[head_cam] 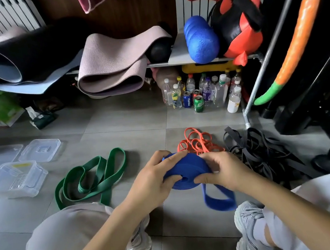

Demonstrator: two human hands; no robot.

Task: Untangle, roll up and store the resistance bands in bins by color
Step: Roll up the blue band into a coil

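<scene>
We hold the blue band (184, 170) above the floor between our knees, left hand (155, 177) gripping the coil so it cannot spring loose, right hand (222, 172) pinching its edge, fingers (202, 180) feeding in the short tail below. Green band (90, 176), orange band (198, 141), black bands (257, 149) and clear bins (16, 179) wait nearby.

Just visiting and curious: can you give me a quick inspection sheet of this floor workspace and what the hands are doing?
Surface: grey tiled floor.
Job's things: blue band mostly rolled, one loop hanging; green band, orange bands and black bands loose on the floor; clear bins at left.
Clutter: bottles and cans under the rack.
Grippers: left hand and right hand hold the blue band, fingers curled round it.
Cables: nothing seen.
Surroundings: rolled mats and a blue foam roller on the rack.
</scene>
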